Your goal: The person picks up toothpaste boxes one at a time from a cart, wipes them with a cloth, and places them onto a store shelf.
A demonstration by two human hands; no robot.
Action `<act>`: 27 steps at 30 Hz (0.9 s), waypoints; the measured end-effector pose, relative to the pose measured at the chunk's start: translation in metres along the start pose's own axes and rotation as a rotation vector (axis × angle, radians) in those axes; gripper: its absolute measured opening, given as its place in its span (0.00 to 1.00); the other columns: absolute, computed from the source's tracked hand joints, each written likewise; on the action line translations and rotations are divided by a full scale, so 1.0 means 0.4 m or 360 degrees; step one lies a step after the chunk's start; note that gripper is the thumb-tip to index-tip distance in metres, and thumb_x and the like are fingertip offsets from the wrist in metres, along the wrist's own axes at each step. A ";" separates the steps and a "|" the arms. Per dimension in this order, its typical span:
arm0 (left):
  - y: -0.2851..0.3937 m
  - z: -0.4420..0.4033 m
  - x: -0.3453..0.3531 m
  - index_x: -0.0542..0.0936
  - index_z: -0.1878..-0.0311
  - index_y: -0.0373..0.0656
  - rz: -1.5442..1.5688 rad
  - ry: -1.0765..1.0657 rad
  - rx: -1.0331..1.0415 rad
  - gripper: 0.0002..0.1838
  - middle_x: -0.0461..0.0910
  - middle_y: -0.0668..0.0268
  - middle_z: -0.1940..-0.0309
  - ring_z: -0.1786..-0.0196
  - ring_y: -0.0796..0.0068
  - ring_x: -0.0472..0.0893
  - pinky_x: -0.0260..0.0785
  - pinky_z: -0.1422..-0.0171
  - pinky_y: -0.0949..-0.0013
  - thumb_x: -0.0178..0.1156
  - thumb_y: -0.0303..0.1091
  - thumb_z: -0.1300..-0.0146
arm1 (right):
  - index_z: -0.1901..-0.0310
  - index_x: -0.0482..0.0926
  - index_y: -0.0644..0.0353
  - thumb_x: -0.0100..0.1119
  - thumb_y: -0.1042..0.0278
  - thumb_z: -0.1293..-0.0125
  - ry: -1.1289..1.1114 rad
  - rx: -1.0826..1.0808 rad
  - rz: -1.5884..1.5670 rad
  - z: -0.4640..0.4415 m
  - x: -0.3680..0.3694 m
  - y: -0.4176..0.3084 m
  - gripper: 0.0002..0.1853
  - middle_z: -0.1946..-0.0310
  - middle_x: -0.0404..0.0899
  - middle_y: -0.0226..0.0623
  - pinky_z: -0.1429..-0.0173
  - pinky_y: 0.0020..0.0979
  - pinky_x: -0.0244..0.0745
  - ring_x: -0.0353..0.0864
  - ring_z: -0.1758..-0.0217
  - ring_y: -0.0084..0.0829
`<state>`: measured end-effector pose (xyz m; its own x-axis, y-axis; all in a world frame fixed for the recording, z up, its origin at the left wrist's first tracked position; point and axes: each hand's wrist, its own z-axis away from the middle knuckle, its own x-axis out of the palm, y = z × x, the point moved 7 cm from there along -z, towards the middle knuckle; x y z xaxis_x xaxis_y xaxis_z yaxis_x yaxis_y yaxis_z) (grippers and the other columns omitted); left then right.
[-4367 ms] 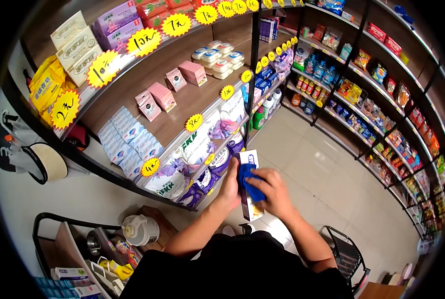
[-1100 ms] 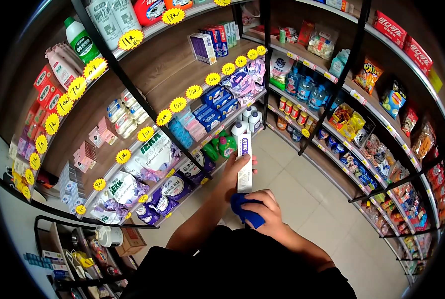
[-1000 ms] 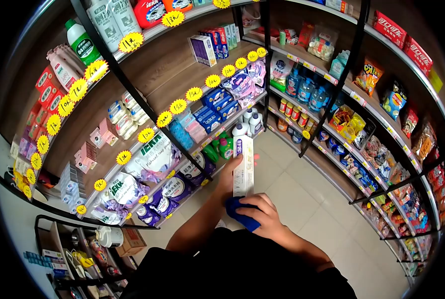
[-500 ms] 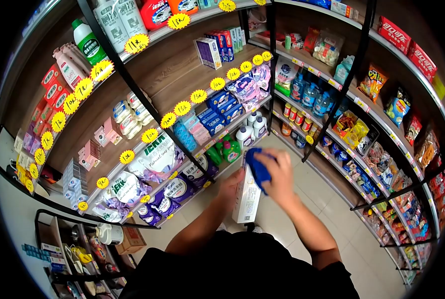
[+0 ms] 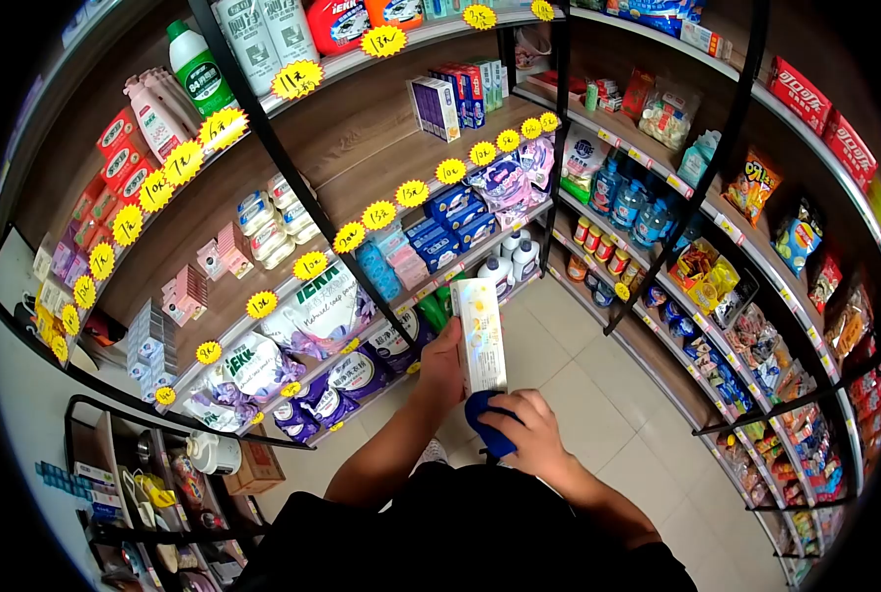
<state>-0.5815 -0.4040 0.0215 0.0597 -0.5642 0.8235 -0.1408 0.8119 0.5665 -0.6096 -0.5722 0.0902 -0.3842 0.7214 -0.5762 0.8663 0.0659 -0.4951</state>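
A long white box (image 5: pixel 480 335) with yellow and pastel printing is held up in front of me. My left hand (image 5: pixel 442 365) grips it along its left edge. In my right hand (image 5: pixel 531 432) is a bunched blue cloth (image 5: pixel 490 424), pressed against the box's near end. That end of the box is covered by the cloth. Beyond the box, white bottles with dark labels (image 5: pixel 500 271) stand on the lowest shelf, and green bottles (image 5: pixel 433 309) show partly behind its left side.
Shelving on the left carries laundry bags (image 5: pixel 307 316), blue boxes (image 5: pixel 450 232) and yellow price tags (image 5: pixel 378 215). Snack packets (image 5: pixel 751 185) and water bottles (image 5: pixel 628 202) fill the right-hand shelves. Tiled floor (image 5: pixel 569 385) lies between. A cardboard box (image 5: pixel 256 467) sits at lower left.
The blue cloth has moved from the far end of the box to its near end. The box has turned, now showing a yellow-printed face. My view has shifted slightly left.
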 end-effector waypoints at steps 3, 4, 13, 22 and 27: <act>-0.022 0.006 0.012 0.62 0.23 0.45 -0.0140 0.0111 -0.0052 0.33 0.71 0.57 0.28 0.39 0.66 0.79 0.75 0.37 0.60 0.42 0.57 0.20 | 0.50 0.85 0.53 0.70 0.75 0.56 0.0143 0.0060 -0.0012 0.026 0.013 0.001 0.26 0.45 0.79 0.35 0.44 0.41 0.77 0.76 0.45 0.44; -0.027 0.011 0.026 0.63 0.24 0.44 -0.0203 0.0140 -0.0056 0.33 0.71 0.56 0.28 0.41 0.68 0.79 0.75 0.39 0.61 0.44 0.57 0.21 | 0.49 0.85 0.53 0.70 0.76 0.57 0.0185 0.0081 -0.0003 0.030 0.015 0.005 0.27 0.45 0.79 0.36 0.44 0.41 0.77 0.77 0.46 0.45; -0.020 0.001 -0.033 0.76 0.40 0.40 -0.0143 0.0338 -0.0140 0.22 0.82 0.62 0.58 0.60 0.68 0.84 0.79 0.53 0.64 0.53 0.48 0.24 | 0.52 0.85 0.56 0.73 0.74 0.53 0.0304 0.0006 -0.0122 0.074 0.000 0.011 0.22 0.46 0.79 0.39 0.48 0.42 0.77 0.78 0.50 0.47; -0.096 0.043 0.010 0.76 0.43 0.43 -0.0234 0.0288 -0.0399 0.20 0.83 0.67 0.63 0.63 0.76 0.83 0.77 0.57 0.72 0.54 0.49 0.24 | 0.52 0.84 0.57 0.68 0.80 0.56 0.0618 0.0266 0.0269 -0.101 -0.094 0.106 0.24 0.48 0.79 0.42 0.44 0.44 0.75 0.77 0.47 0.50; -0.070 0.056 0.046 0.78 0.47 0.45 -0.0361 0.0347 -0.0441 0.18 0.82 0.69 0.64 0.65 0.77 0.82 0.76 0.60 0.72 0.54 0.50 0.24 | 0.54 0.84 0.58 0.69 0.82 0.55 0.0648 0.0303 0.0197 -0.198 -0.134 0.161 0.22 0.49 0.80 0.42 0.42 0.42 0.73 0.77 0.46 0.48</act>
<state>-0.5986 -0.4404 0.0199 0.2704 -0.7128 0.6472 0.1692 0.6970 0.6969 -0.5078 -0.5521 0.1408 -0.0922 0.9303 -0.3551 0.8091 -0.1378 -0.5713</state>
